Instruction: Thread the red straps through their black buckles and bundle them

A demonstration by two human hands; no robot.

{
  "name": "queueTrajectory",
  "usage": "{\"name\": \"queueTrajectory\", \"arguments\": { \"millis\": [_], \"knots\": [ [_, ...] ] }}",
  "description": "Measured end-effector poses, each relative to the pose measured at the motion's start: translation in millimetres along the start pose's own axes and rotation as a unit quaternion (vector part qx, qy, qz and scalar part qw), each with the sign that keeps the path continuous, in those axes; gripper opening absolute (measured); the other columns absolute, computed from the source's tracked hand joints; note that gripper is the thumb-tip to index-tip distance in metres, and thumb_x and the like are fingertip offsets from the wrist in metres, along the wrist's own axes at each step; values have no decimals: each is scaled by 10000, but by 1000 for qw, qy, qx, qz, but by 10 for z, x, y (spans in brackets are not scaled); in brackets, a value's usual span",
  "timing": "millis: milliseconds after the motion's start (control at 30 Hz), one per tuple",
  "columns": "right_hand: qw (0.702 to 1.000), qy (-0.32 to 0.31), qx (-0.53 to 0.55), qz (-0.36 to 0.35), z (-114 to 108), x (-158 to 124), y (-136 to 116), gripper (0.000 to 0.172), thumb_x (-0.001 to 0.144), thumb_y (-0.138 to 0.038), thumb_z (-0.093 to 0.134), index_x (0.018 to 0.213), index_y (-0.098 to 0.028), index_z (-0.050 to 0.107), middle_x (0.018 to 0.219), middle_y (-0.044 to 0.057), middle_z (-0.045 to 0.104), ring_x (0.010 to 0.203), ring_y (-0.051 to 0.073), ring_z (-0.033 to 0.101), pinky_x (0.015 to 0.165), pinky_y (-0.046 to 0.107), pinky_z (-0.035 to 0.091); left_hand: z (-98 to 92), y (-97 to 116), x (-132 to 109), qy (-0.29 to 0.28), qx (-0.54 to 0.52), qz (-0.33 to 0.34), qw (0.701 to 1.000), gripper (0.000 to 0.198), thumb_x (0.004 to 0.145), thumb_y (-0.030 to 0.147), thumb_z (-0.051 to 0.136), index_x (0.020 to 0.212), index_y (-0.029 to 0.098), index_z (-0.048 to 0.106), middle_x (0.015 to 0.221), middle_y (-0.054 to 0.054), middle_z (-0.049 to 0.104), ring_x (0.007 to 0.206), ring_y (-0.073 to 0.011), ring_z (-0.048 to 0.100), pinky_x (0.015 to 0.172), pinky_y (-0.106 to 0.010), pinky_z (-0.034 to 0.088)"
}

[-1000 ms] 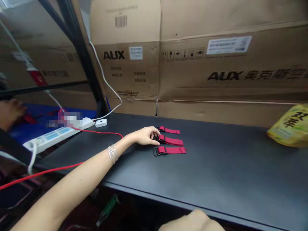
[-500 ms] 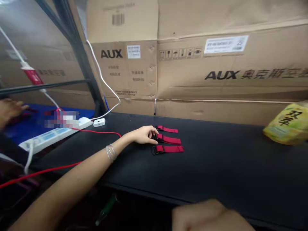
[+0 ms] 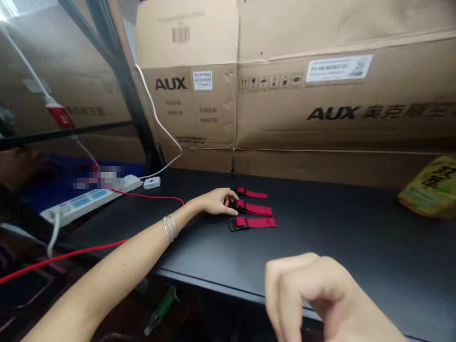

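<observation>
Three short red webbing straps with black buckles lie in a row on the black table (image 3: pixel 338 242). My left hand (image 3: pixel 217 201) is closed with thumb and fingers around the buckle end of the middle red strap (image 3: pixel 256 209); that end is partly hidden. Beyond it is the far red strap (image 3: pixel 254 194), close to my fingertips. Nearer to me rests the near red strap (image 3: pixel 260 222), its black rings visible at the left end. Above the front edge, my right hand (image 3: pixel 309 285) has bent fingers apart from the thumb, with nothing visible between them; its fingertips leave the picture.
Behind the table stand large cardboard boxes (image 3: pixel 278 109). A yellow bag (image 3: pixel 427 190) sits at the right. To the left are a white power strip (image 3: pixel 89 199), a small white box (image 3: pixel 152 182), a red cable (image 3: pixel 85 249) and another person's hand (image 3: pixel 17 166).
My right hand has risen farther into view from the bottom edge. My left hand stays at the middle strap. The whole view has shifted slightly.
</observation>
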State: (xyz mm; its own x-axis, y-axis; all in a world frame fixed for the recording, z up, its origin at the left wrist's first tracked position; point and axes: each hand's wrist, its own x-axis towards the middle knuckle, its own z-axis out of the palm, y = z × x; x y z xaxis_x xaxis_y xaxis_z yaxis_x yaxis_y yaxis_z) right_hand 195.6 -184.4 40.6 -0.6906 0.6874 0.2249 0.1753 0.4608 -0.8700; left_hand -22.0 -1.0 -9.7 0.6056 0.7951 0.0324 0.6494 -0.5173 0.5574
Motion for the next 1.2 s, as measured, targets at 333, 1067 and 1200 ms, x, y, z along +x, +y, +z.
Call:
{"name": "queueTrajectory", "arguments": {
  "millis": [333,1067,1200],
  "knots": [
    [941,128,-311,30,-795,985,1027,292,706,-423,643,836,-163,645,789,45,634,684,149,552,626,251,418,7,-18,-15,9,-9,16,1000,510,643,449,685,1025,127,583,685,12,507,589,-109,467,526,-211,365],
    [963,69,-226,130,-938,833,1381,427,621,-387,720,961,-133,674,762,41,648,657,140,549,588,235,423,-54,60,-9,-18,-6,7,1000,486,766,445,549,1133,127,588,765,-29,606,594,-109,478,544,-207,351],
    [962,67,-237,117,-942,823,1368,271,732,-372,616,867,-149,689,728,34,657,620,137,553,559,229,408,-61,35,0,-12,-6,23,1000,407,830,457,451,963,123,642,744,-25,591,622,-114,487,578,-212,355]
  ]
}}
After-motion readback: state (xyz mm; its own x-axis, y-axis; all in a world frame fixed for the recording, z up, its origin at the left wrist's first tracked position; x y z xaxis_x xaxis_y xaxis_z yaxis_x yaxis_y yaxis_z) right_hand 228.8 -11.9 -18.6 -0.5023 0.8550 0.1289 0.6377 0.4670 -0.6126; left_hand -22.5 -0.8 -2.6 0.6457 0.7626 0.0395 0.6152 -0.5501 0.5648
